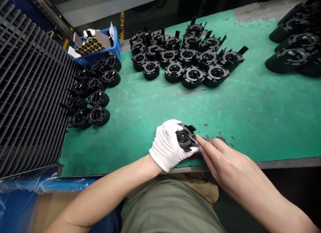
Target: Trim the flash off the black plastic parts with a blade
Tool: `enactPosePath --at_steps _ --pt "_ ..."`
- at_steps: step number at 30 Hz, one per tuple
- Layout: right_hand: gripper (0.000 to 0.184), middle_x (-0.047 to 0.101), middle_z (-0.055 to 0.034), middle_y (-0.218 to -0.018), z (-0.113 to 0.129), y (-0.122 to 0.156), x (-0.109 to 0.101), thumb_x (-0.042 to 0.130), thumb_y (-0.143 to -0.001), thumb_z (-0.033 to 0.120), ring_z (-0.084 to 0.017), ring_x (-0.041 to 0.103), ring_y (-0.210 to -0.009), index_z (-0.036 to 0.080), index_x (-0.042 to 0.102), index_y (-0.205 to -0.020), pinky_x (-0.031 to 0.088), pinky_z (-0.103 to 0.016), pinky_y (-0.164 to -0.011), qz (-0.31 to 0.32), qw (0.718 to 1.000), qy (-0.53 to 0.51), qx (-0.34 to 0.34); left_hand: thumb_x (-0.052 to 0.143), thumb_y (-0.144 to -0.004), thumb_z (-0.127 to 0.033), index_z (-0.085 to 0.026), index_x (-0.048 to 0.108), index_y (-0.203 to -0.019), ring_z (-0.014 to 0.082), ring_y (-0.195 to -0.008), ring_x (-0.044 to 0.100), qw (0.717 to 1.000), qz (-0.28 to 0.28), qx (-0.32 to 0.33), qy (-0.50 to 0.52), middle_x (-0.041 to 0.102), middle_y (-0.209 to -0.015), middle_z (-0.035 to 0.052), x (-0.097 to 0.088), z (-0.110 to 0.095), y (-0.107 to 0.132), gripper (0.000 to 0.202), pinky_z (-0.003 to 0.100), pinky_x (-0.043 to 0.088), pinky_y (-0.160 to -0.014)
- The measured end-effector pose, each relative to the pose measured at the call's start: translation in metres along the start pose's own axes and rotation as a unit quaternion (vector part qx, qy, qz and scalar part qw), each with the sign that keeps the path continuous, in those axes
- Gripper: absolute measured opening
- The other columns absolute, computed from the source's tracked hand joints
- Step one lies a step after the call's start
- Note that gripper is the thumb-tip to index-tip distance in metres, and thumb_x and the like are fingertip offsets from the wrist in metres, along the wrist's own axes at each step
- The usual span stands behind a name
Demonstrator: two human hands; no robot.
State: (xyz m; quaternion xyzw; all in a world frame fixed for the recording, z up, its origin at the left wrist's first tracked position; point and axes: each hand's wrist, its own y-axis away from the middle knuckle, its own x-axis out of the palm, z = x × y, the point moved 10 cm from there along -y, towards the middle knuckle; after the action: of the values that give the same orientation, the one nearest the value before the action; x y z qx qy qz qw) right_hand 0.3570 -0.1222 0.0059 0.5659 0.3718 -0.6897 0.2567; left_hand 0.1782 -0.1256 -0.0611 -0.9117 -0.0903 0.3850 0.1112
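While my gloved left hand (167, 146) gripped a black round moulded part (187, 136), fingers wrapped over it, above the near edge of the green-topped desk (250, 126) | bare right hand (220, 159) was partly open, fingertips (200, 140) touching the part's rim | further black parts (180, 55) stood grouped on the desk | blue crate (97, 49) sat beyond.

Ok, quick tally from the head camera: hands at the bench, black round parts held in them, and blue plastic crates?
White-gloved left hand: 1
Bare right hand: 1
Black round moulded part in hand: 1
Blue plastic crate: 1
Total: 4
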Motion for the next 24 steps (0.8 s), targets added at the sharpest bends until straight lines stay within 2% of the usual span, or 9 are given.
enactPosePath --at_steps 6,9,12,17,20,22,24 --pt "0.043 0.065 -0.0017 -0.093 0.001 -0.002 0.001 0.053 -0.123 0.012 -0.017 0.058 -0.062 0.014 0.078 -0.158 0.038 -0.037 -0.058 0.038 0.998 0.055 -0.003 0.123 -0.081 -0.065 -0.029 0.081 -0.129 0.0368 -0.129 0.090 1.000 -0.011 0.006 -0.023 0.089 -0.138 0.0119 -0.009 -0.014 -0.004 0.073 0.049 0.079 -0.117" --pt "0.040 0.062 -0.0013 -0.091 0.000 -0.005 0.003 0.053 -0.117 0.006 -0.018 0.055 -0.063 0.017 0.079 -0.145 0.032 -0.037 -0.058 0.054 0.996 0.064 -0.011 0.124 -0.081 -0.060 -0.029 0.080 -0.126 0.0356 -0.123 0.090 0.999 -0.028 0.007 -0.027 0.088 -0.133 0.0107 -0.015 -0.016 -0.005 0.070 0.048 0.079 -0.115" --pt "0.038 0.061 -0.0015 -0.090 0.000 -0.008 0.003 0.052 -0.115 0.004 -0.019 0.055 -0.064 0.020 0.080 -0.135 0.029 -0.036 -0.057 0.065 0.995 0.072 -0.006 0.122 -0.083 -0.058 -0.029 0.080 -0.126 0.0360 -0.124 0.089 0.999 -0.023 0.005 -0.022 0.087 -0.133 0.0106 -0.014 -0.015 -0.005 0.067 0.049 0.079 -0.114" --pt "0.037 0.063 -0.0020 -0.088 -0.002 -0.011 0.009 0.053 -0.116 0.004 -0.018 0.056 -0.062 0.022 0.082 -0.129 0.027 -0.036 -0.056 0.103 0.990 0.091 0.037 0.118 -0.087 -0.059 -0.029 0.078 -0.129 0.0375 -0.127 0.088 1.000 0.004 -0.012 -0.013 0.085 -0.134 0.0111 -0.007 -0.012 -0.008 0.065 0.052 0.078 -0.114" --pt "0.038 0.064 -0.0020 -0.087 -0.004 -0.011 0.014 0.055 -0.114 0.003 -0.016 0.056 -0.060 0.023 0.084 -0.128 0.024 -0.035 -0.054 0.130 0.986 0.086 0.055 0.114 -0.091 -0.064 -0.028 0.077 -0.127 0.0398 -0.126 0.089 0.999 0.023 -0.025 0.000 0.085 -0.133 0.0128 -0.003 -0.008 -0.009 0.064 0.058 0.078 -0.115" --pt "0.043 0.067 -0.0018 -0.088 -0.007 -0.009 0.010 0.053 -0.114 0.002 -0.016 0.060 -0.061 0.024 0.085 -0.133 0.026 -0.035 -0.053 0.112 0.990 0.071 0.049 0.113 -0.091 -0.062 -0.025 0.076 -0.137 0.0437 -0.133 0.089 0.999 0.041 -0.029 0.012 0.086 -0.140 0.0161 -0.003 -0.003 -0.012 0.070 0.064 0.078 -0.120" --pt "0.049 0.073 -0.0017 -0.092 -0.011 -0.004 -0.001 0.050 -0.119 0.004 -0.016 0.068 -0.065 0.024 0.084 -0.149 0.035 -0.032 -0.054 0.063 0.997 0.030 0.026 0.111 -0.090 -0.056 -0.023 0.073 -0.154 0.0477 -0.147 0.087 0.996 0.084 -0.013 0.041 0.085 -0.155 0.0209 -0.003 0.000 -0.021 0.082 0.069 0.076 -0.129"
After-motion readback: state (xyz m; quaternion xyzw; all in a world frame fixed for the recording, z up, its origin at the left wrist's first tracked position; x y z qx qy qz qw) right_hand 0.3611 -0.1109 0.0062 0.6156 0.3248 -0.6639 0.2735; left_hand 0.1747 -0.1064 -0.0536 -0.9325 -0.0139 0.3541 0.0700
